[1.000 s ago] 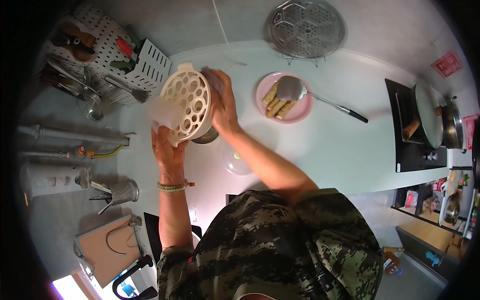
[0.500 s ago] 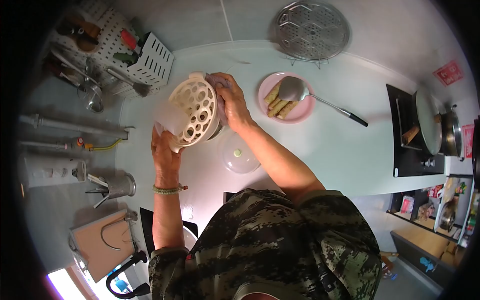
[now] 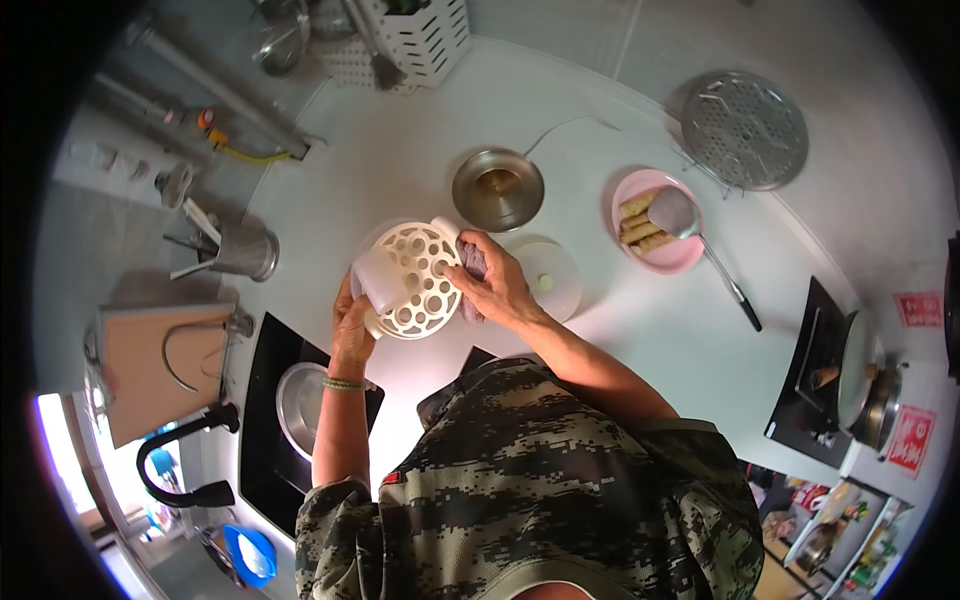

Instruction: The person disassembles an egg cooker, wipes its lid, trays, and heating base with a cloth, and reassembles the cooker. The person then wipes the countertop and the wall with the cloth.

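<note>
My left hand [image 3: 352, 322] grips the lower left edge of a cream perforated steamer tray [image 3: 432, 312], together with a translucent white cup [image 3: 381, 279] lying over the tray's left side. On the tray's right edge, my right hand [image 3: 492, 285] is closed around the rim, with a grey-purple cloth [image 3: 471, 262] between palm and tray. Just above the tray stands a round metal pan [image 3: 498, 190] with some brownish liquid in it. A clear lid [image 3: 553, 281] with a pale green knob lies behind my right hand.
A pink plate [image 3: 660, 262] holds several rolls and a spatula [image 3: 676, 212]. Behind it leans a metal steaming rack [image 3: 745, 130]. The sink with a metal bowl [image 3: 300, 410] and black faucet [image 3: 190, 493] is lower left. A stove [image 3: 808, 375] stands at the right.
Both hands have moved the tray down toward my body, away from the metal pan, which is now uncovered. The camera view has turned and shifted, bringing the sink into fuller view.
</note>
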The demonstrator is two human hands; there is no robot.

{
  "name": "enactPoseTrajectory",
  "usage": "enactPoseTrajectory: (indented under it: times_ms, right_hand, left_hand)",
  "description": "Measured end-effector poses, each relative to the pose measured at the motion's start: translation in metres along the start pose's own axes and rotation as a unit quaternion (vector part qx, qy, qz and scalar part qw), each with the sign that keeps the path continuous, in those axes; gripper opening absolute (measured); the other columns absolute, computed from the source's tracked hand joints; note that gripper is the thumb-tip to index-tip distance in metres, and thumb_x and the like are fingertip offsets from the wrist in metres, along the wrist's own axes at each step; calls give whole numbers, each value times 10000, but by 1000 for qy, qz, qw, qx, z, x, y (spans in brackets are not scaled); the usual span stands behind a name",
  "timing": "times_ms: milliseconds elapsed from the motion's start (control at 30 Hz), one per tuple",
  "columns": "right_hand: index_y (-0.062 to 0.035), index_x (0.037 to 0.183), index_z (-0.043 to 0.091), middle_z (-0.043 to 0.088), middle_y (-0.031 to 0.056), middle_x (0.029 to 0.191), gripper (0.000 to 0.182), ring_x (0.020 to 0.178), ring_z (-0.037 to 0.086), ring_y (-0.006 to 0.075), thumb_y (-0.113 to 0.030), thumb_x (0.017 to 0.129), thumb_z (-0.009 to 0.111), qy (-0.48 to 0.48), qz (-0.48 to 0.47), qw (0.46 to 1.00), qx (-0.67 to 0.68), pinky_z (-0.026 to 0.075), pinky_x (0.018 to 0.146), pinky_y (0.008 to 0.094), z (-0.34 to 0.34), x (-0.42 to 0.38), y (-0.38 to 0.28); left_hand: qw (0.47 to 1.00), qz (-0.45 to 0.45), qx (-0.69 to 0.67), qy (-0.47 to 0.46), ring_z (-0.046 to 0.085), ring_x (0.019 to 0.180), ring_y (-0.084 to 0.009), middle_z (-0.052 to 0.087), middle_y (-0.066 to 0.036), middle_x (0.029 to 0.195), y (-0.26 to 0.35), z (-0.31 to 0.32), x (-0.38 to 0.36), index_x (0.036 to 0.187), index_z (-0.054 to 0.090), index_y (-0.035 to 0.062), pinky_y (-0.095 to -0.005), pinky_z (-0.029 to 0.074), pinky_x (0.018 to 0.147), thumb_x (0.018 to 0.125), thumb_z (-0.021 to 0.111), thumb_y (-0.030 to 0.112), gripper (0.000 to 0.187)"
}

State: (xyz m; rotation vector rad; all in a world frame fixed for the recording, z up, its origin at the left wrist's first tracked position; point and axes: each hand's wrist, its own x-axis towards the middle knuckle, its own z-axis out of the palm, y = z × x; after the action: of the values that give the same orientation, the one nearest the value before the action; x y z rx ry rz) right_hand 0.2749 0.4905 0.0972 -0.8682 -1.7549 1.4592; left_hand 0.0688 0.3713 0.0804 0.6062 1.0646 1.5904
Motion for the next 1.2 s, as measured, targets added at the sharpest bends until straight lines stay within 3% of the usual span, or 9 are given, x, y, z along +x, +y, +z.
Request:
enactPoseTrajectory:
  times_ms: [233,333,467,600,700,800,900,1100,1200]
  right_hand:
    - [-5,1196,449,605,111,995,418,867,569,141,-117,824,603,-15,143,988,-58,470,773,287,21,0,28]
    - [-31,1181,464,606,130,992,417,868,582,189,-103,802,622,44,94,991,90,471,759,292,28,-1,53]
    - [-4,1220,441,575,78,1026,426,893,529,124,-67,830,603,60,98,978,175,435,789,243,24,-9,57]
    - [8,1225,435,560,75,1062,422,917,521,114,-65,840,591,78,138,967,201,429,819,250,13,-14,33]
    - [3,1217,441,566,73,1054,396,915,526,109,-60,849,571,86,67,974,197,434,822,254,8,-13,16]
    - [5,1208,445,565,72,1051,378,917,527,109,-60,854,560,98,38,979,178,430,823,253,1,-17,5]
    - [9,1193,453,564,71,1039,362,914,526,109,-61,854,561,114,8,980,164,429,814,251,-5,-20,-5]
    - [13,1180,450,565,79,1023,353,906,527,113,-64,855,565,177,-8,975,131,435,807,258,-27,-39,-12]
    - [11,1194,436,565,80,1022,367,915,525,116,-69,860,565,195,-7,961,195,438,812,261,-37,-48,-21]
  left_hand:
    - [996,-1,27,86,529,1065,-206,524,-120,1191,-30,-17,1,1311,373,-10,-308,450,891,770,482,10,552]
    - [993,22,60,100,526,1068,-216,526,-123,1190,-26,-10,3,1309,375,-18,-310,431,908,768,513,42,561]
    - [978,24,141,154,489,1118,-243,505,-137,1225,-24,-10,-2,1312,378,-18,-339,374,953,771,568,127,591]
    - [936,107,234,242,427,1175,-265,454,-155,1280,-21,-10,-4,1302,400,-4,-381,329,979,791,586,252,601]
    - [889,154,319,289,408,1185,-281,417,-160,1316,-5,7,-10,1295,414,29,-404,319,987,760,673,334,667]
    - [858,203,445,156,407,1178,-308,400,-158,1327,31,72,-15,1291,411,50,-421,333,984,676,761,285,746]
    - [762,213,608,71,406,1162,-343,370,-168,1344,32,83,-6,1290,397,49,-436,353,973,612,803,196,804]
    - [787,313,529,57,391,1183,-336,399,-172,1298,13,102,0,1254,407,73,-431,363,968,576,820,139,797]
    - [713,424,556,64,395,1178,-361,392,-196,1277,-1,100,-2,1217,391,85,-443,384,949,582,813,77,762]
